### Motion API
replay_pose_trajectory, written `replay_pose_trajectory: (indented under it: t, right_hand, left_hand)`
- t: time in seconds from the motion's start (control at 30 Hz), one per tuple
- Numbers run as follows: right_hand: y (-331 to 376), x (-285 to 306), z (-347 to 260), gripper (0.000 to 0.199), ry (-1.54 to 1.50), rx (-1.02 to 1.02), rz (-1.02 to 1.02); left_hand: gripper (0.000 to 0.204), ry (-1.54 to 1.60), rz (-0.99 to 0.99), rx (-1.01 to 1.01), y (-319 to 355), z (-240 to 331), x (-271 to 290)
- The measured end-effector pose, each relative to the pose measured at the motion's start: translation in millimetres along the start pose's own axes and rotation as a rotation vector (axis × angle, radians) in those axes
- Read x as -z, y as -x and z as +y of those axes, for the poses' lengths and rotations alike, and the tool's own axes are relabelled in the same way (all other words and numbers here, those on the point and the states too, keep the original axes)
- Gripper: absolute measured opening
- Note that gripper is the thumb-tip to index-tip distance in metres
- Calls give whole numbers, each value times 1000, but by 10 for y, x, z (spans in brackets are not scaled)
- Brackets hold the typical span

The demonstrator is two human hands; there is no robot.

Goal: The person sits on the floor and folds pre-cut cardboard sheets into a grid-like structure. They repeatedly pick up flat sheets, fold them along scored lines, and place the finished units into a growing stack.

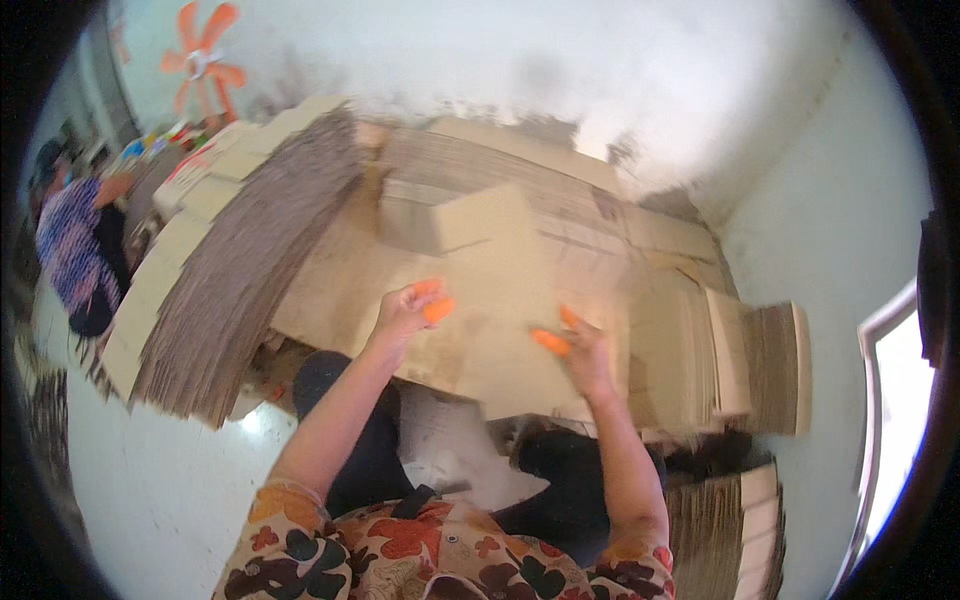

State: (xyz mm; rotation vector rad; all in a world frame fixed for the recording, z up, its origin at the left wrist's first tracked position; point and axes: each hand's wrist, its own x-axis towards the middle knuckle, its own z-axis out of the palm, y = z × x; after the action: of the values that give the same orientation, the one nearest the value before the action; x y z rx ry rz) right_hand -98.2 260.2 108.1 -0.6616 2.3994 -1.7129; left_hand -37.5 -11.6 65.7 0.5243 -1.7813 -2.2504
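My left hand [408,311] hovers over the left part of a brown board surface [340,285], its fingers loosely bent and apart. Orange covers sit on its fingertips. To its right, a blurred flat cardboard piece [510,275] lies between my hands, with a raised flap at its far end. My right hand [585,352] is over the right side of this piece, its thumb and finger in orange covers and spread apart. Neither hand visibly grips anything; whether the right fingertips touch the cardboard is blurred.
A long leaning stack of cardboard [255,250] stands on the left. More stacks lie along the far wall [500,165], on the right [690,350] and low right [715,530]. An orange-bladed fan [203,65] is at the back left. Another person [80,235] sits far left.
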Motion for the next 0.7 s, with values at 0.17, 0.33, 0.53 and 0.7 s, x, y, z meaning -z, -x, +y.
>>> replay_pose_trajectory:
  t: [0.17, 0.33, 0.53, 0.7]
  right_hand:
    - [-2, -98, 190, 63, -120, -101, -160]
    - [49, 8, 416, 73, -101, 36, -43]
    - [-205, 778, 659, 69, 461, 274, 359]
    - [-397, 1265, 787, 70, 684, -41, 600]
  left_hand:
    - [21, 446, 59, -22, -158, -333, -397]
    - [17, 434, 87, -24, -481, -398, -563]
    - [18, -84, -136, -107, -940, -240, -1128]
    - [34, -801, -233, -727, -1533, -480, -1673]
